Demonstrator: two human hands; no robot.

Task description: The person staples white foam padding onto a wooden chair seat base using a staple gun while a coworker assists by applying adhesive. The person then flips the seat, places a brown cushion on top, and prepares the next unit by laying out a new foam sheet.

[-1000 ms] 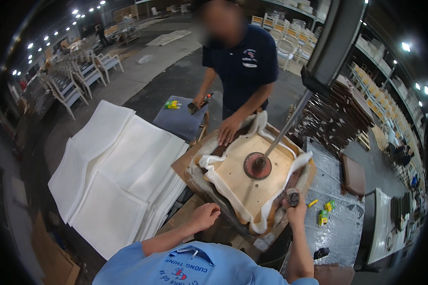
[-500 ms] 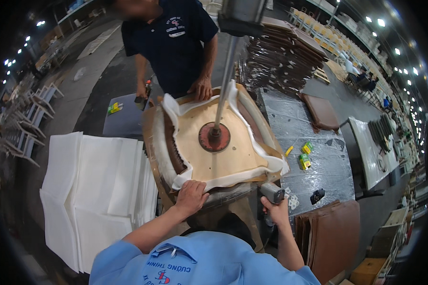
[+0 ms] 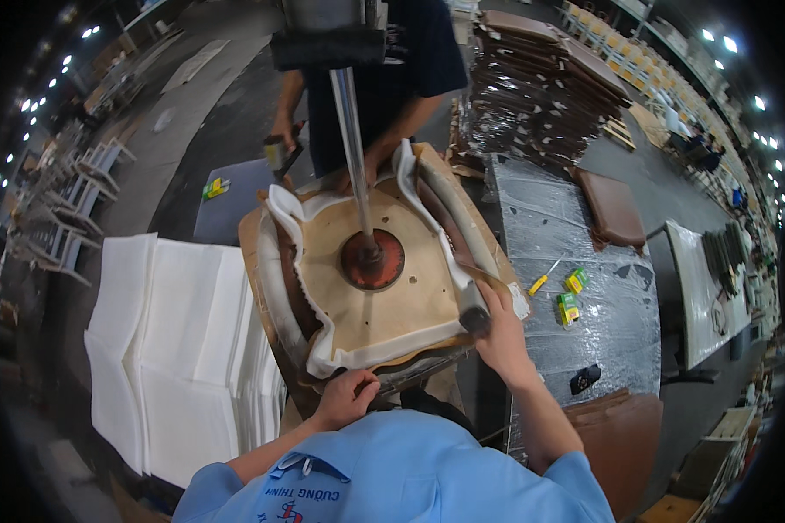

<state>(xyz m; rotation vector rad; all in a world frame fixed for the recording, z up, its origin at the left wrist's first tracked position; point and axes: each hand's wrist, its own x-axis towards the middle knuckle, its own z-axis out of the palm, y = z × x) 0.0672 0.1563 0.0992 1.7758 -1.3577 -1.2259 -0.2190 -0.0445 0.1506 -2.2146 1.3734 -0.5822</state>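
While a red round press disc (image 3: 372, 260) on a shiny metal rod (image 3: 349, 131) rests on its middle, a pale plywood seat panel (image 3: 401, 315) edged with white padding (image 3: 397, 351) and brown covering (image 3: 297, 296) lies directly before a worker in a light blue shirt (image 3: 384, 453). The worker's right hand (image 3: 503, 336) is wrapped around a dark grey, blunt-ended handheld tool (image 3: 474, 321) at the panel's near right corner. The left hand (image 3: 349, 397) is at the near left corner, fingers curled together; whether they pinch the edge cannot be told. Across the panel, a co-worker in a dark shirt (image 3: 427, 57) grips another handheld tool (image 3: 276, 154), the other hand by the far edge. White stacked sheets (image 3: 183, 340) lie at left; at right, a plastic-covered table (image 3: 532, 209) bears a slim yellow-handled tool (image 3: 539, 283) and two small green-and-yellow boxes (image 3: 569, 309).
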